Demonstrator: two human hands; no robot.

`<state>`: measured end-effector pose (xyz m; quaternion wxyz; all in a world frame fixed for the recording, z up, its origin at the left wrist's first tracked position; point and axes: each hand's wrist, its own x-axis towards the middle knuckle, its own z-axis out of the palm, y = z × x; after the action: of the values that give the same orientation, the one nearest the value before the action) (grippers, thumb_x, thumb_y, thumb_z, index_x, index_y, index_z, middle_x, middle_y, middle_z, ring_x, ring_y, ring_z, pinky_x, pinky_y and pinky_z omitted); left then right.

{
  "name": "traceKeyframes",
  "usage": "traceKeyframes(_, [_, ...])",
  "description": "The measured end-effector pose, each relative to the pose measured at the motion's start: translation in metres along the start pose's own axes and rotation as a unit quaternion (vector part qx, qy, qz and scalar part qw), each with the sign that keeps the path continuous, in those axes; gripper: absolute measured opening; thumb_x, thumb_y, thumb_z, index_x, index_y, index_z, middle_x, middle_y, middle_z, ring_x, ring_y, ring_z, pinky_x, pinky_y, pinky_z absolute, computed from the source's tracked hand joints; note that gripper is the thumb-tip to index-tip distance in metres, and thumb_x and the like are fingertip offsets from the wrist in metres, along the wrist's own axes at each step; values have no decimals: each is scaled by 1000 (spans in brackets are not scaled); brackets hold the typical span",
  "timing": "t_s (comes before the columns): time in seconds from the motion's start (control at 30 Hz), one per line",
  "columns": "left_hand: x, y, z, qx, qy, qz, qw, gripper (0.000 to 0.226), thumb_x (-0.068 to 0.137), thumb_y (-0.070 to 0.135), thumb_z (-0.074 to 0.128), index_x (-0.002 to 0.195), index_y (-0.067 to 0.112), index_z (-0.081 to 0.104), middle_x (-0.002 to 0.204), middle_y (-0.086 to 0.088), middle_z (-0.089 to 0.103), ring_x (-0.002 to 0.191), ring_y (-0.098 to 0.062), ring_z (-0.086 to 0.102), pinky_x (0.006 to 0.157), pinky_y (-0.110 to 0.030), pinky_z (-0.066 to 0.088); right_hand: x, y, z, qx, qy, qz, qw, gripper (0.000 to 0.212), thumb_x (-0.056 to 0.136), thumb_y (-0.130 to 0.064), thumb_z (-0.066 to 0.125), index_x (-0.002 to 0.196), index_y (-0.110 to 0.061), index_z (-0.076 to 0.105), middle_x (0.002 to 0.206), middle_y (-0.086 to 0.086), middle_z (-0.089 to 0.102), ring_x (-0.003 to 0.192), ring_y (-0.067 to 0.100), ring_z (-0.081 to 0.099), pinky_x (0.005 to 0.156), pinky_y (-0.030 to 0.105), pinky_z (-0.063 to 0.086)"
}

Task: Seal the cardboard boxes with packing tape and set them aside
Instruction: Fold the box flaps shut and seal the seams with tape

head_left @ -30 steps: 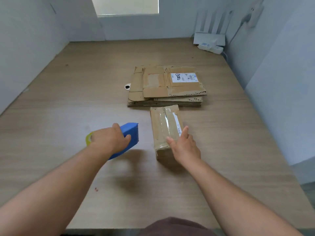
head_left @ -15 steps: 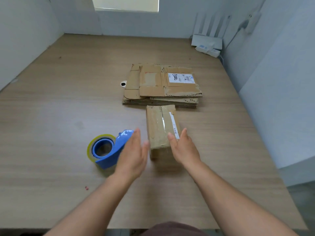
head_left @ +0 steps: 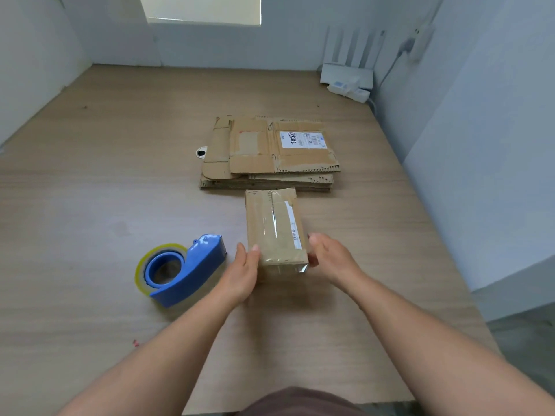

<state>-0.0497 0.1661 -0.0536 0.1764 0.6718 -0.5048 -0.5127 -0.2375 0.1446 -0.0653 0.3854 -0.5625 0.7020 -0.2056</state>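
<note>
Fingers (head_left: 240, 251) of the left hand (head_left: 242, 276) are extended almost straight and lie flat against the left side of the small cardboard box (head_left: 274, 229) at its near end, with the thumb tip resting on the top edge. Fingers (head_left: 313, 239) of the right hand (head_left: 333, 261) are only gently bent and meet the right side of the same box at its near corner. Neither hand is wrapped round the box; it is pressed between the two. Whether its near end is clear of the worktop (head_left: 90, 190) cannot be determined.

The box lies lengthwise away from the person at the centre of the worktop. Clear tape runs along its top seam and folds over the near end. Its far end sits just beside a stack of flattened cardboard (head_left: 264, 157), whose top sheet carries a white label (head_left: 301, 139).

A blue tape dispenser (head_left: 187, 273) with a yellowish roll lies on the worktop just left of the left hand, not touched by it. A round cable hole (head_left: 201, 152) shows left of the stack. A white router (head_left: 348, 72) stands in the far right corner.
</note>
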Motion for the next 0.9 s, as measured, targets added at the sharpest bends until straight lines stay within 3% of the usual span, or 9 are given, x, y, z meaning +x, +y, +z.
traceKeyframes(0.07, [1,-1,-9,50,-3,31,998,70,98,57,24,154,27,-6,158,-4,24,143,-25,28,114,-40,24,-3,-6,-8,-96,-1,-52,994,48,98,-47,40,141,-25,42,126,4,58,117,25,52,96,37,41])
traceKeyframes(0.17, [2,-1,-19,214,36,132,967,77,92,60,42,153,33,3,147,-2,42,129,-20,47,101,-36,42,-9,-20,-9,-311,8,-156,937,80,81,-72,48,147,-32,28,130,0,53,119,22,48,97,36,38])
traceKeyframes(0.23, [4,-2,-22,342,60,168,922,74,90,59,48,151,33,14,137,1,47,120,-17,50,92,-30,45,-6,-21,-5,-373,6,-182,910,83,79,-72,50,146,-28,29,128,3,53,119,25,47,96,35,35])
traceKeyframes(0.33, [5,-7,-24,413,80,203,884,65,96,52,43,151,30,18,123,3,52,107,-14,52,85,-27,48,0,-13,0,-361,-17,-216,907,76,87,-60,52,147,-19,29,126,7,52,115,27,46,93,33,35])
traceKeyframes(0.47, [5,-14,-24,432,64,223,872,61,101,43,34,153,26,8,122,3,52,104,-13,54,83,-27,48,0,3,-4,-344,-29,-280,895,68,91,-38,60,146,-8,34,119,17,54,110,34,50,91,39,42])
traceKeyframes(0.57, [1,-16,-18,425,74,212,877,57,103,37,31,153,24,7,126,1,51,103,-18,56,80,-30,48,-7,12,3,-343,30,-322,882,64,73,-26,80,127,0,57,86,13,63,76,33,63,61,34,53])
traceKeyframes(0.63, [1,-16,-14,418,91,194,883,55,104,31,31,153,23,9,126,-1,53,103,-21,57,77,-32,48,-12,13,16,-328,69,-310,890,59,69,-26,80,119,0,62,77,10,65,64,31,63,49,31,50])
traceKeyframes(0.77, [2,-13,-7,451,129,159,869,54,101,17,34,151,21,13,117,-3,60,96,-23,62,71,-35,51,-22,1,30,-254,57,-206,943,58,96,-27,51,148,-14,30,122,10,60,105,35,57,83,39,45])
traceKeyframes(0.9, [5,-9,-6,488,131,155,849,50,97,9,36,142,20,20,101,-3,64,78,-24,62,55,-33,40,-22,-7,32,-232,59,-134,962,63,95,-28,51,151,-25,22,125,8,60,111,32,55,89,34,41])
